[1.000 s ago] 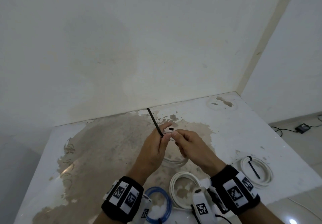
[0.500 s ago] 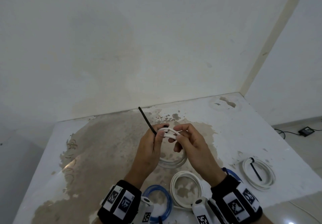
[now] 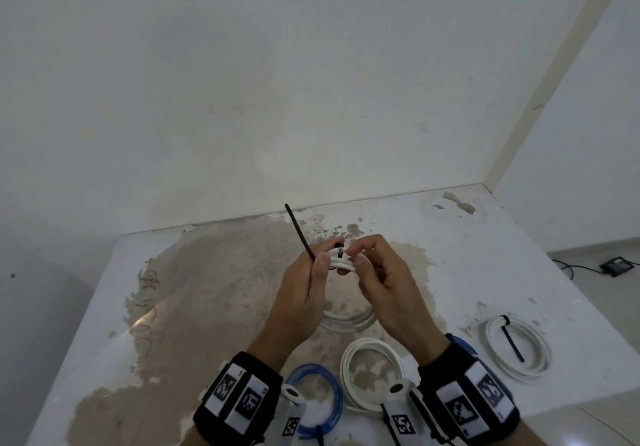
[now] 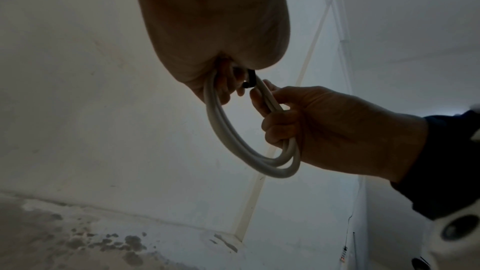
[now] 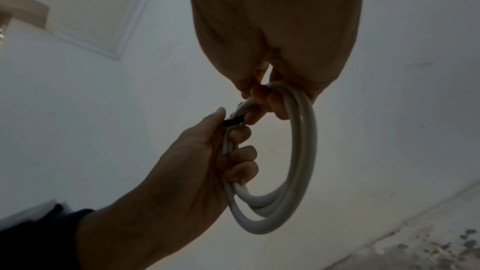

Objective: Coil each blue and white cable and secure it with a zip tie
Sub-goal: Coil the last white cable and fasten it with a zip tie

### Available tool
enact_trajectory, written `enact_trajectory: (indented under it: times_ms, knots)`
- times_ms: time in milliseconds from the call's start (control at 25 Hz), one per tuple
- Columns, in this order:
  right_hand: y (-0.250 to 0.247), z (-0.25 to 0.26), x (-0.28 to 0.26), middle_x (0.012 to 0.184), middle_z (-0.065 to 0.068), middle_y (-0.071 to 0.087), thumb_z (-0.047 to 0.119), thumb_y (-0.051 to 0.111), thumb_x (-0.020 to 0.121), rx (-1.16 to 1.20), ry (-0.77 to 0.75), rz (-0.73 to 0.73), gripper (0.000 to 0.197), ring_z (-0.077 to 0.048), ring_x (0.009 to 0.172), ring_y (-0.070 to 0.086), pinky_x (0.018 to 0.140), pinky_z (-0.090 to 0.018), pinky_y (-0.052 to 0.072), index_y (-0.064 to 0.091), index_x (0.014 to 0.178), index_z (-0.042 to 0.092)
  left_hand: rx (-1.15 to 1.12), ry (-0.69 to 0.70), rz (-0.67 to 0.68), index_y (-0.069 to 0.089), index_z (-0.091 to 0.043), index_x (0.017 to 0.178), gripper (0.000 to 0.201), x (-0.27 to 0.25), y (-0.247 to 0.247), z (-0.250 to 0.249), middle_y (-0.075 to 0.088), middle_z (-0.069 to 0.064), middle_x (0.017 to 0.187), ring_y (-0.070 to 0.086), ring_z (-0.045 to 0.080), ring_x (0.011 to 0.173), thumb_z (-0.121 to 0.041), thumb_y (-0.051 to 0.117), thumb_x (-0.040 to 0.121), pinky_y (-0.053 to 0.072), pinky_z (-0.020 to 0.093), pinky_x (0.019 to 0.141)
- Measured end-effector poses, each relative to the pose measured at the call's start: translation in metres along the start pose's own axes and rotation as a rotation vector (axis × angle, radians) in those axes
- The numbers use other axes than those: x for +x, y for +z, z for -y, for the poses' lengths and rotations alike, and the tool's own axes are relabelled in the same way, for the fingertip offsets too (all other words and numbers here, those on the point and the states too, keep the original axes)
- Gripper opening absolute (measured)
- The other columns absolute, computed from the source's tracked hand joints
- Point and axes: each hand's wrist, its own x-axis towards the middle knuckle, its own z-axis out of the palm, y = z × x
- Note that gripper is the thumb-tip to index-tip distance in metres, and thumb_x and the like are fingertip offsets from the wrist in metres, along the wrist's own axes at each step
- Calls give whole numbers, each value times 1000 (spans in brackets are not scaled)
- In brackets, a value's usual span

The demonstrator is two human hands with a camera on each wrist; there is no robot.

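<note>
I hold a white cable coil [image 3: 346, 321] upright above the table between both hands. My left hand [image 3: 323, 258] curls round the coil's strands [image 5: 259, 223] and pinches a black zip tie [image 3: 299, 230], whose tail points up and left. The tie's head [image 4: 250, 78] sits on the strands at the coil's top, between my thumbs. My right hand [image 3: 360, 255] grips the same coil [image 4: 233, 151] just right of the tie [image 5: 233, 121].
On the stained white table [image 3: 207, 289] lie a loose white coil [image 3: 372, 373], a blue coil [image 3: 313, 397] and, at the right, a white coil with a black tie [image 3: 516, 345]. Another blue cable [image 3: 457, 340] peeks from behind my right wrist. A wall stands close behind.
Both hands stayed in place over the table. The right fingers shifted along the coil's top, and the tie's head now shows on the strands between the thumbs.
</note>
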Motion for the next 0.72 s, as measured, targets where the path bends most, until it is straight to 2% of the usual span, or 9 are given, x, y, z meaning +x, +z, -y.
enact_trajectory:
  times_ms: [160,240,320,400,440,520,600,680,720]
  knots:
    - [-3,-6,1,68,16,61,11,55,101,-103,-43,22,15,-8,54,51,54,-19,43,66,102,20,-37,-36,-1,58,-18,132,40,-3,-8,-3,62,0,98,53,17,97,-29,30,105,46,23,69]
    - [-3,-9,0,81,16,66,15,61,98,-215,-121,-17,15,-11,64,62,60,-20,50,71,102,25,-63,-53,-3,58,-15,131,42,-3,-10,-7,49,-8,107,44,15,102,-29,29,104,44,27,68]
    - [-2,-11,-2,93,14,67,18,62,98,-329,-212,-26,14,-14,72,65,63,-22,52,73,104,24,-54,-50,-1,59,-17,131,43,-2,-12,-9,44,-11,108,43,14,103,-29,28,103,42,18,62]
    - [-3,-13,-1,94,14,65,22,60,98,-358,-239,-10,15,-14,75,64,65,-23,50,74,103,22,-45,-56,1,59,-18,130,43,0,-11,-9,47,-10,106,50,16,98,-31,28,103,42,16,62]
    - [-4,-13,1,94,14,64,25,58,97,-341,-226,5,16,-15,77,63,65,-25,50,74,102,24,-52,-62,-3,60,-19,129,43,0,-10,-9,51,-8,99,55,15,84,-31,28,104,40,14,61]
    - [-5,-10,2,97,11,65,28,53,97,-268,-181,30,21,-17,81,64,67,-29,52,73,103,30,-62,-65,-24,62,-20,125,41,0,-9,-10,56,-12,80,55,-2,68,-30,28,105,40,12,62]
    - [-7,-6,0,106,10,67,16,52,100,-159,-121,36,25,-17,86,67,71,-24,53,71,111,28,-50,-61,-52,63,-20,122,39,2,-9,-11,56,-18,75,53,-8,68,-27,28,106,40,11,63]
    - [-10,-5,-5,113,9,68,7,51,101,-92,-73,-3,29,-15,96,69,78,-24,55,64,121,25,-46,-47,-96,62,-18,121,39,3,-11,-13,56,-20,74,54,-4,68,-25,27,106,40,14,61]
    - [-13,-6,-8,117,11,67,8,53,101,-76,-55,-52,29,-13,102,68,83,-26,55,60,123,26,-53,-47,-117,62,-17,121,39,4,-11,-13,55,-13,75,53,7,68,-25,27,106,41,21,58]
